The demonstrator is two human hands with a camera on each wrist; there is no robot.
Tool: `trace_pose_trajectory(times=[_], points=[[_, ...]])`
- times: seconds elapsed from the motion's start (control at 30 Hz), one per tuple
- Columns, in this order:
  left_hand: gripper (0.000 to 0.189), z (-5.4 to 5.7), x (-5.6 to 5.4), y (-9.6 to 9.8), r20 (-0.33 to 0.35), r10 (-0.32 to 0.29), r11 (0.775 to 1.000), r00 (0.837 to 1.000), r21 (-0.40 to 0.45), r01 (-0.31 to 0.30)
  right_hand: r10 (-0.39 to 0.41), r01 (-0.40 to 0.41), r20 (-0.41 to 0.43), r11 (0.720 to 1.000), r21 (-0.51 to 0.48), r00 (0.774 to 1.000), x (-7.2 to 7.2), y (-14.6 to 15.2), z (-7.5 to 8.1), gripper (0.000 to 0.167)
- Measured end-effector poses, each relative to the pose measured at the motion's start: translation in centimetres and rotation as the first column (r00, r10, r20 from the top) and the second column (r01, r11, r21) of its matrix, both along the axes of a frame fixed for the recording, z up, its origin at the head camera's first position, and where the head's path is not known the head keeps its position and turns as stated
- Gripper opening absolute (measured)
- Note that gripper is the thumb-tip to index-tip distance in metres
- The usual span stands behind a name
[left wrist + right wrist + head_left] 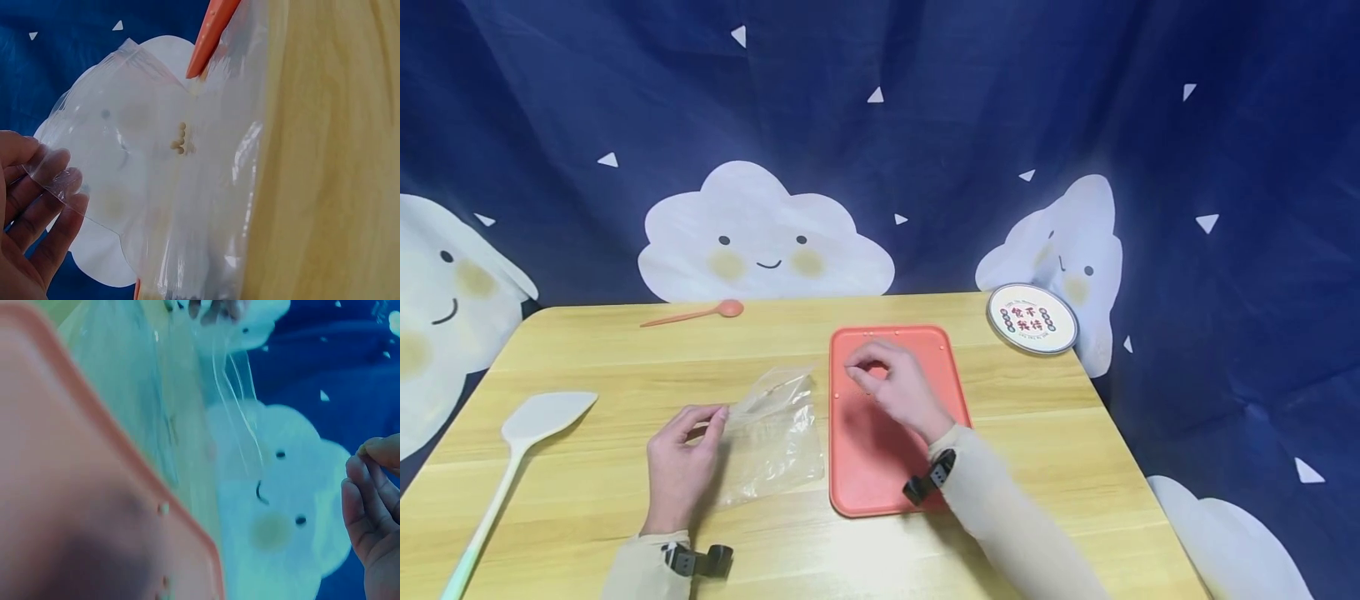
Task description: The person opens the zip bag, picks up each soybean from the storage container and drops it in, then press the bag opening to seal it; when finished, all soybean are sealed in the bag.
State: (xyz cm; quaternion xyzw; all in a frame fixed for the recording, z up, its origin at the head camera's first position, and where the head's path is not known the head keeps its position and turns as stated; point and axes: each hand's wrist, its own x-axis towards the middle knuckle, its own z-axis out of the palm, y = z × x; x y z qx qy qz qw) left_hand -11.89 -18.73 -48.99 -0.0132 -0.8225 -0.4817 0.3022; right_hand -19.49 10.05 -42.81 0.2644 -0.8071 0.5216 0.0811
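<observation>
In the head view my left hand point(683, 462) pinches the edge of a clear plastic bag point(778, 442) at the table's middle left. The left wrist view shows several small round beige beans point(182, 134) in the bag's lower part. Over the red tray point(868, 487), my right hand point(901, 387) has thumb and fingertips together. In the right wrist view a tiny beige bean point(362, 450) shows between the fingertips of that hand point(382, 506). Several more beans point(942, 347) lie scattered on the tray, some near its far edge.
A white spatula point(542, 417) with a green handle end lies at the left. Near the back edge is an orange-red spoon point(728, 308). An oval plate point(1032, 318) with printed characters stands at the back right corner. A dark blue cloud-print curtain point(820, 83) hangs behind the table.
</observation>
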Motion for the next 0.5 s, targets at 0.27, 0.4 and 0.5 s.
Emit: trace_pose_trajectory(times=[0.27,0.4,0.5], points=[[0.004,0.2,0.0,0.1,-0.013,-0.001,1.0,1.0,-0.005,0.001,0.098,-0.099,0.054,0.995,0.018,0.994,-0.9,-5.6,-0.3,0.006],[0.004,0.2,0.0,0.2,-0.014,-0.005,1.0,1.0,-0.002,0.005,0.098,-0.101,0.075,0.994,0.035,0.992,-1.4,-7.4,-1.5,0.006],[0.004,0.2,-0.1,0.3,-0.014,-0.008,1.0,1.0,0.0,0.008,0.116,-0.121,0.1,0.991,0.051,0.988,-1.5,-8.2,-2.1,0.006]])
